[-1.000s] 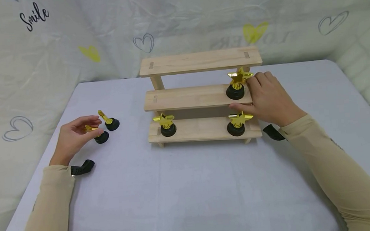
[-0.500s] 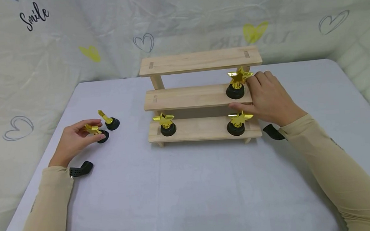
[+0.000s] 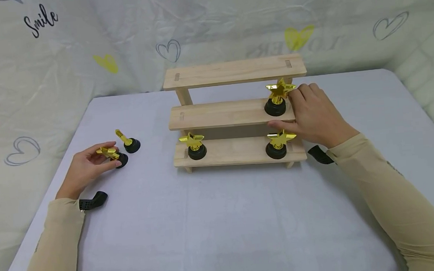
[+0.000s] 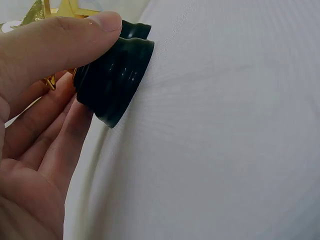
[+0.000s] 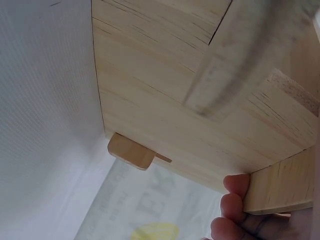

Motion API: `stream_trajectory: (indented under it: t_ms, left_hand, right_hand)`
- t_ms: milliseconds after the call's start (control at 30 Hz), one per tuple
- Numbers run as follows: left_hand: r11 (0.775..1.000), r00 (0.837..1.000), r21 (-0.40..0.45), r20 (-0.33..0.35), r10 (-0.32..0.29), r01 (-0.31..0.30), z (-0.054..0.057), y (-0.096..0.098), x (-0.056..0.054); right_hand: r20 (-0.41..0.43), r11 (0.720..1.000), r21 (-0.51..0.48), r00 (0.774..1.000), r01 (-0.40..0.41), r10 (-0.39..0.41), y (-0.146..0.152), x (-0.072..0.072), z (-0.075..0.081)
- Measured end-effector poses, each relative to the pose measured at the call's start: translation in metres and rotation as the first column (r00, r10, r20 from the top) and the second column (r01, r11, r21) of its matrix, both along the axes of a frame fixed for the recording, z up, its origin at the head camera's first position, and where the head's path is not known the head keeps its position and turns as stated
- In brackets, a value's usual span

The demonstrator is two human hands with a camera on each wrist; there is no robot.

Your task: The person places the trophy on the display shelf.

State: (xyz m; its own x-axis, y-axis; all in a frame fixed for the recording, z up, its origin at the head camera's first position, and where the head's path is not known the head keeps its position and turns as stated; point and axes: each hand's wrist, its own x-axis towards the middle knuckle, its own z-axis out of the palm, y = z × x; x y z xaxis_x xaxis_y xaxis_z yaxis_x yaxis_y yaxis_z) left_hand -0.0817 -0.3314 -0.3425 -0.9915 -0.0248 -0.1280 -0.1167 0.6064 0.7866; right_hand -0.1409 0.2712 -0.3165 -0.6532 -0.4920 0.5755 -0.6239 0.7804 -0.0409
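At the left of the table, my left hand (image 3: 85,168) pinches a gold star trophy (image 3: 121,160) by its black base, thumb on the near side and fingers behind. In the left wrist view this trophy's base (image 4: 117,75) tilts close to the white cloth; whether it touches I cannot tell. My right hand (image 3: 315,114) grips the right end of the middle board of a three-tier wooden display stand (image 3: 215,115). The right wrist view shows its fingertips (image 5: 233,206) curled around the board's edge (image 5: 280,185). Beside that hand, a star trophy (image 3: 275,106) stands on the middle tier.
A second trophy (image 3: 132,145) stands on the table just behind the held one. On the bottom tier are a left trophy (image 3: 197,151) and a right trophy (image 3: 276,150). A patterned white curtain (image 3: 209,22) hangs behind the table (image 3: 223,223).
My left hand has shifted slightly, its thumb settling at the trophy's base, and the gold star has turned to show more of its face. The right hand keeps its grip on the stand.
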Motion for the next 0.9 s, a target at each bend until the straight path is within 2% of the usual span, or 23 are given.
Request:
stream_trajectory:
  t_ms: [100,333,700,900]
  left_hand:
    - [0.999,1.0,0.032,-0.002,-0.002,0.002,-0.0018,-0.0012,0.0003]
    - [1.0,1.0,0.0,-0.025,-0.014,0.014,-0.0028,-0.0043,0.0039]
    - [0.999,0.998,0.006,-0.022,-0.051,0.051,-0.0049,-0.0049,0.0035]
    - [0.999,0.999,-0.02,-0.034,-0.033,0.032,-0.0064,-0.0056,0.0032]
  right_hand:
    - [-0.007,1.0,-0.005,1.0,-0.004,0.004,0.0001,-0.0004,0.0001]
    - [0.003,1.0,-0.006,1.0,0.0,0.0,-0.0003,-0.0002,0.0006]
    - [-0.009,1.0,-0.014,1.0,-0.007,0.007,-0.0004,-0.0008,-0.0004]
    - [0.003,1.0,-0.001,1.0,-0.003,0.003,0.0002,-0.0009,-0.0006]
